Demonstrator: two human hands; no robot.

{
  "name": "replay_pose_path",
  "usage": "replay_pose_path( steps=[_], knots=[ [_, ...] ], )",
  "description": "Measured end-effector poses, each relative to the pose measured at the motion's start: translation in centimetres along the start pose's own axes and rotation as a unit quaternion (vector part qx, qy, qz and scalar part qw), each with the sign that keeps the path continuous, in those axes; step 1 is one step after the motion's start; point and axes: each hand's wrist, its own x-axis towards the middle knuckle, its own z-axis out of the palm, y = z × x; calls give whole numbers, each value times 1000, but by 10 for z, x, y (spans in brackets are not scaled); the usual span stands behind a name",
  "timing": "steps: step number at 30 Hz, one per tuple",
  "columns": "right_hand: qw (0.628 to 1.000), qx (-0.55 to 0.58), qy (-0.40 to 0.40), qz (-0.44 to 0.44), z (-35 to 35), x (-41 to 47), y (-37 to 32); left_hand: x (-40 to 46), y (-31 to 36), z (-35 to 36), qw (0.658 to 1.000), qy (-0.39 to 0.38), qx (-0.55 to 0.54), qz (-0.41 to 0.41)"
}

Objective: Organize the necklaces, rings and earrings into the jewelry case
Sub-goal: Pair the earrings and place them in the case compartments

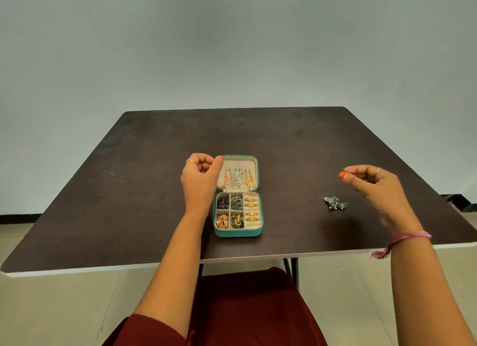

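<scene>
Left hand [200, 176] touches open jewelry case [237, 232]; silver earrings [335, 203] lie apart.

The small teal zip-up jewelry case [237, 232] lies open on the dark brown wooden table [129, 191] before me. A little silver metal earring cluster [335, 203] lies on the table, well right of it.

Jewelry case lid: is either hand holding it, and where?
The left hand pinches the jewelry case lid's top-left corner. The right hand hovers empty above the silver jewelry piece on the table.
</scene>
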Motion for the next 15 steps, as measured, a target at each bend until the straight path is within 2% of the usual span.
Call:
replay_pose_path(
  steps=[8, 15],
  knots=[
    [1000, 5, -1, 17, -14, -4, 23, -32, 22, 65, 994, -102, -14, 20],
    [995, -42, -42, 76, -19, -4, 39, -65, 6, 123, 977, -210, 33, -13]
  ],
)
